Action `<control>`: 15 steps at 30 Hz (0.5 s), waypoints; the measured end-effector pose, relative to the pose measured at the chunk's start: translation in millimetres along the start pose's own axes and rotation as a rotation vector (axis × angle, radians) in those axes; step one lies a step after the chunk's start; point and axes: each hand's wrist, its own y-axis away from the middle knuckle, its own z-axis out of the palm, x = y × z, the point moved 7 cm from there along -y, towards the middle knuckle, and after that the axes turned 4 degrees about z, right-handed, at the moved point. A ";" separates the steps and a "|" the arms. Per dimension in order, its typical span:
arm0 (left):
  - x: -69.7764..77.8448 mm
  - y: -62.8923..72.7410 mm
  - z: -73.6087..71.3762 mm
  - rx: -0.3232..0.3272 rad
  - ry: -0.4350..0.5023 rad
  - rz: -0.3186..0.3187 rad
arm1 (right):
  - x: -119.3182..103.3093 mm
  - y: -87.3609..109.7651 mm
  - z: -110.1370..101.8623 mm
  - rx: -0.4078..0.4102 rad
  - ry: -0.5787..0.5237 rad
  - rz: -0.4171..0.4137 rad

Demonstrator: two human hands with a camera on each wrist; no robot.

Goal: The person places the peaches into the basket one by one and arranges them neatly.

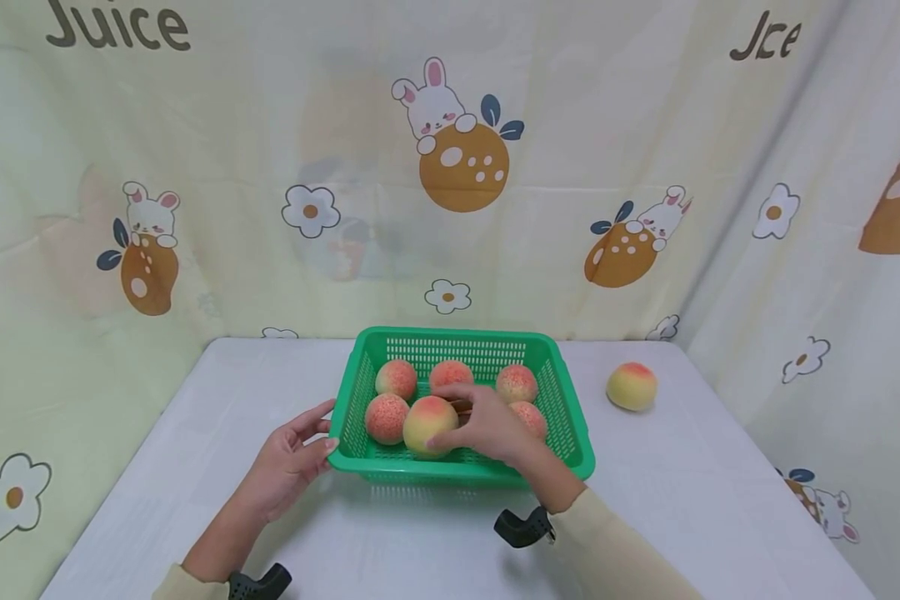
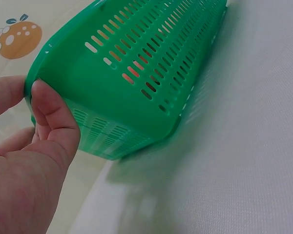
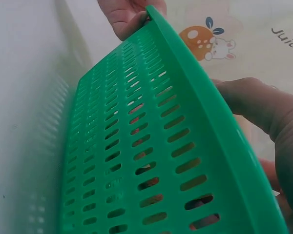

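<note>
A green plastic basket (image 1: 465,469) with slotted walls sits on the table, holding several speckled pink peaches (image 1: 387,418). My left hand (image 1: 292,458) pinches its rim near the front left corner, thumb on the outer wall in the left wrist view. Inside the basket, toward the front, my right hand (image 1: 495,425) grips a yellow peach (image 1: 426,423) with a reddish top. The thumb lies on the peach's near side and the fingers reach over behind it. That hand partly covers a pink peach (image 1: 530,419) at the right. In the right wrist view, the basket wall hides the held peach.
Another yellow peach (image 1: 632,387) with a red top lies on the white tabletop (image 1: 690,500), to the right of the basket. A printed curtain (image 1: 555,275) hangs behind the table and along both sides.
</note>
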 end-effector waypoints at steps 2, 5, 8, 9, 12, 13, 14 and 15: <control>0.1 -0.4 0.4 -0.003 -0.004 0.002 | -0.3 -0.5 1.0 -0.007 0.016 -0.005; -0.5 -0.7 0.4 0.000 -0.005 0.002 | -1.1 -0.5 2.2 -0.014 0.041 -0.005; -1.1 -0.9 0.4 0.001 -0.009 0.002 | -1.2 -0.8 3.7 -0.026 0.058 -0.005; -1.2 -0.8 0.5 0.002 -0.008 0.002 | -1.4 -0.9 4.2 -0.030 0.065 -0.006; -0.7 -0.3 1.4 -0.004 -0.010 0.006 | -1.6 -1.2 5.3 -0.044 0.076 -0.010; -0.4 0.0 1.6 -0.006 -0.011 0.007 | -1.6 -1.3 5.5 -0.049 0.078 -0.011; 0.0 0.3 1.9 -0.008 -0.011 0.009 | -1.6 -1.4 5.7 -0.052 0.080 -0.013; 0.4 0.5 2.1 -0.009 -0.013 0.011 | -1.7 -1.6 5.8 -0.055 0.083 -0.018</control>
